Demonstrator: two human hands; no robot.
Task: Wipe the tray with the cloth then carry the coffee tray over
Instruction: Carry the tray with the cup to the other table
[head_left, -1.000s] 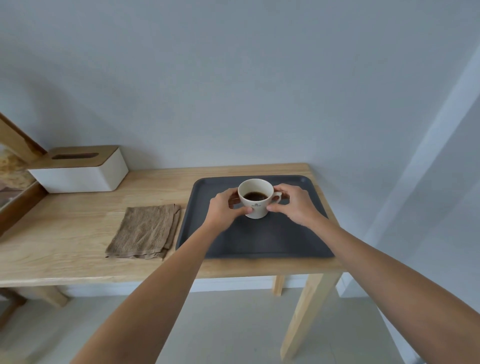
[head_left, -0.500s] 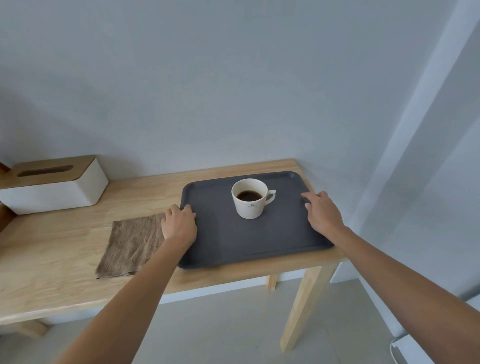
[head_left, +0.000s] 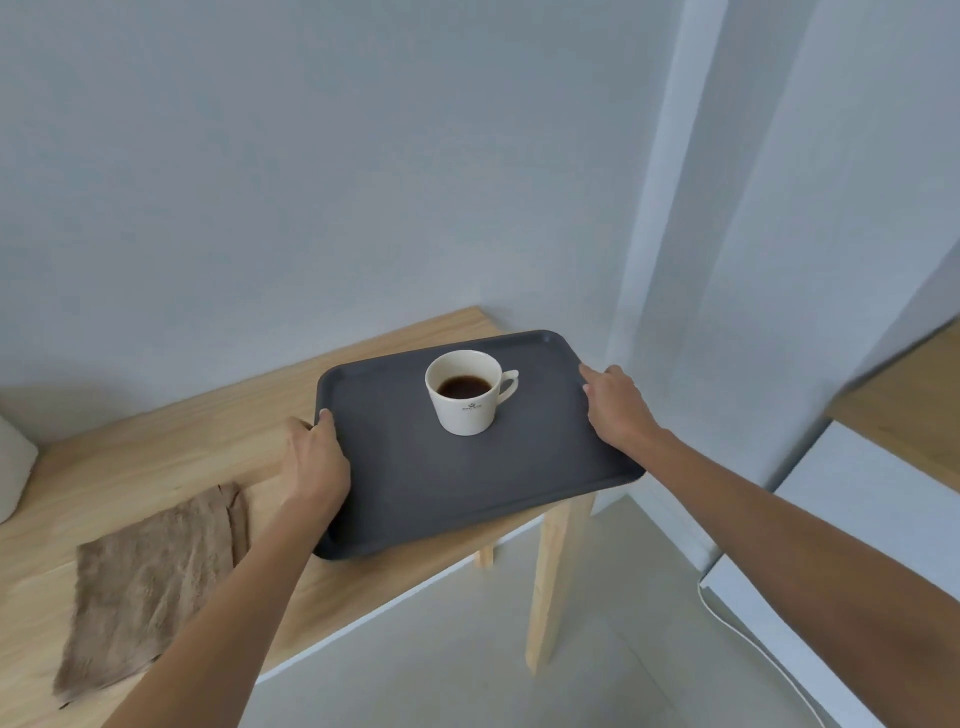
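We judge wiping done: cloth (head_left: 156, 582) lies folded on table (head_left: 171, 447). Left hand (head_left: 317, 462) and right hand (head_left: 615, 405) grip the tray (head_left: 467, 483) edges, cup (head_left: 465, 392) aboard. Carry remains.

Pale grey walls (head_left: 363, 156), light wooden table (head_left: 156, 457), pale tiled floor (head_left: 441, 675), possibly a white cabinet (head_left: 857, 509) at right
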